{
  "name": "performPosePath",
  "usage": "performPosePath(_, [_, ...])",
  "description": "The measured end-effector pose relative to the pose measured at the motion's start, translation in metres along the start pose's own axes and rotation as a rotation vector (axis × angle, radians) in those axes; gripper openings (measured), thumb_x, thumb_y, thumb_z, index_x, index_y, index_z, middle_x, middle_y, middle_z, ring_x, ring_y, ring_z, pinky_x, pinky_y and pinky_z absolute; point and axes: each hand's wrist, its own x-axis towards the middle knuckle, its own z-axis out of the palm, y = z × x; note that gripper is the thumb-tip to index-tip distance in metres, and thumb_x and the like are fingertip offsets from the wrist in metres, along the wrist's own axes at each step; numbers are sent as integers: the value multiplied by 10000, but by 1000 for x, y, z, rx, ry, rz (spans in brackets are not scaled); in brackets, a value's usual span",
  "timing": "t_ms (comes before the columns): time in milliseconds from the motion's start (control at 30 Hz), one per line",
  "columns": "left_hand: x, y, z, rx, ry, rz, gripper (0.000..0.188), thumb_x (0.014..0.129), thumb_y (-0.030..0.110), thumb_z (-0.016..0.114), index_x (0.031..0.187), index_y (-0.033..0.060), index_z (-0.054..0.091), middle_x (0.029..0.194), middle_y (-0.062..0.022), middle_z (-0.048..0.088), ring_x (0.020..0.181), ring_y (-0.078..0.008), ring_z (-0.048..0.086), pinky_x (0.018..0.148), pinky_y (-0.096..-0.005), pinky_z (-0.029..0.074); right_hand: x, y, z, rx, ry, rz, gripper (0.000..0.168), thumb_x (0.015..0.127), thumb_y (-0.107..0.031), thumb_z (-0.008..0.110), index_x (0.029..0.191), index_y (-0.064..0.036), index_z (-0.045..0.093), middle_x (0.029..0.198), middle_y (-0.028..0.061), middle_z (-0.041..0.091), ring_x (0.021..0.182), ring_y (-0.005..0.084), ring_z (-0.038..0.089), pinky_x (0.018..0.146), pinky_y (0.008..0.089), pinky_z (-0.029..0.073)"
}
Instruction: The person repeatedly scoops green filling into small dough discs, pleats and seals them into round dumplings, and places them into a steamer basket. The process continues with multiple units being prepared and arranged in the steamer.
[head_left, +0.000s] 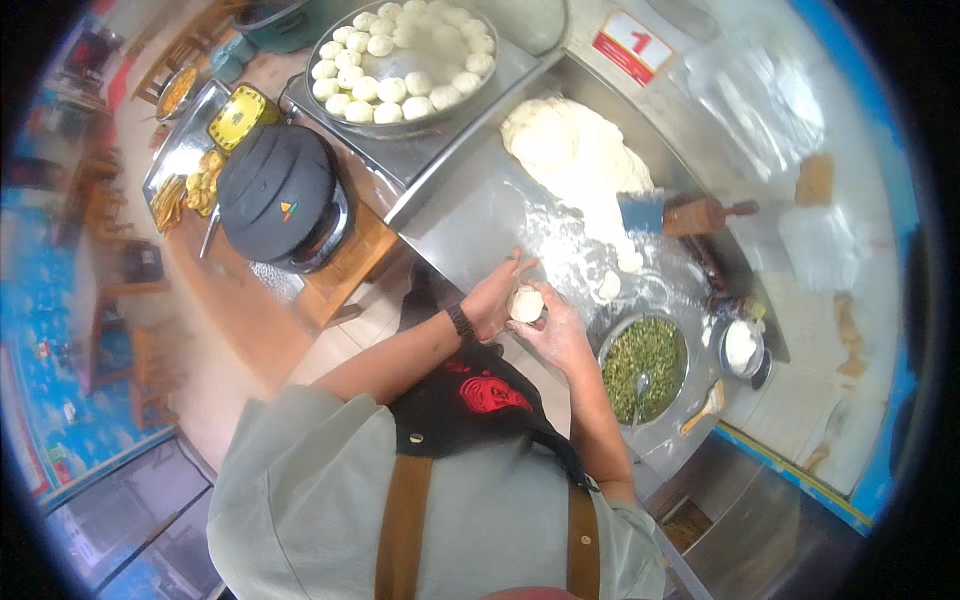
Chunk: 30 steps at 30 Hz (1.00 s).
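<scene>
A small round dough bun sits between my two hands, above the near edge of the steel worktop. My left hand, with a dark watch at the wrist, cups the bun's left side, some fingers stretched forward. Curled around the right side of the bun is my right hand, dusted with flour. Just right of it stands a metal bowl of chopped green filling with a spoon in it. Beyond my hands, a large mass of dough lies on the floured top, with small dough pieces nearer me.
A round pan at the back holds many filled buns. Left of it stands a black electric griddle beside a tray of fried food. A scraper, rolling pin, flour bowl and brush lie right.
</scene>
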Motion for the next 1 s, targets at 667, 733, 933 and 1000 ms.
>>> performPosePath(667, [-128, 204, -250, -404, 120, 320, 776, 974, 697, 349, 1458, 92, 389, 1337, -195, 535, 1072, -372, 654, 884, -531, 567, 585, -120, 68, -585, 237, -70, 555, 757, -312, 775, 1165, -4, 558, 1062, 232, 682, 1013, 397, 659, 870, 460, 532])
performPosePath(733, [-131, 208, -257, -446, 137, 322, 770, 981, 687, 345, 1439, 72, 408, 1317, -211, 550, 1060, -376, 665, 878, -532, 574, 597, -118, 75, -643, 252, -73, 543, 758, -309, 771, 1150, 3, 560, 1052, 229, 681, 1003, 401, 657, 873, 469, 530])
performPosePath(933, [-121, 211, -267, -464, 79, 299, 756, 994, 667, 329, 1422, 51, 431, 1317, -209, 564, 1088, -375, 657, 896, -545, 568, 612, -101, 85, -697, 366, -220, 413, 777, -238, 700, 1063, 37, 585, 954, 217, 675, 950, 400, 647, 856, 453, 536])
performPosePath(1000, [-118, 212, -264, -454, 65, 294, 757, 994, 667, 328, 1420, 50, 437, 1316, -207, 567, 1091, -375, 656, 899, -546, 567, 610, -101, 84, -698, 361, -217, 398, 783, -235, 694, 1052, 39, 588, 960, 222, 673, 953, 400, 647, 855, 457, 534])
